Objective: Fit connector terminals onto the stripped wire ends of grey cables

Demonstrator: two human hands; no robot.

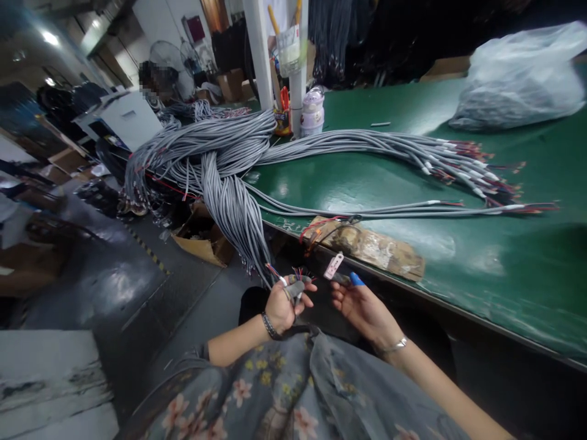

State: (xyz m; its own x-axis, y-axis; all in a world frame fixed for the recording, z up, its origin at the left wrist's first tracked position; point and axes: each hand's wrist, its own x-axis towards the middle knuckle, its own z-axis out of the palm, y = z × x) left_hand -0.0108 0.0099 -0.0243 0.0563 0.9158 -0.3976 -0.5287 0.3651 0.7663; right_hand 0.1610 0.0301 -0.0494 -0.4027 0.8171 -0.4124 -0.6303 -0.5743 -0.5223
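Note:
My left hand (283,302) is closed around the stripped end of a grey cable (297,282), with thin coloured wires sticking up from my fingers. That cable belongs to a thick grey bundle (232,205) hanging off the edge of the green table (367,177). My right hand (362,305), palm up, pinches a small pink and white tool (333,266) between thumb and a fingertip that wears a blue cot. The two hands are a short distance apart, below the table edge and above my lap.
Long grey cables with red wire ends (458,162) sprawl across the table. A worn taped pad (371,244) lies at the near edge. A clear plastic bag (518,79) sits far right, a white post (259,55) and jars behind. A person sits far left, beside a cardboard box (202,235).

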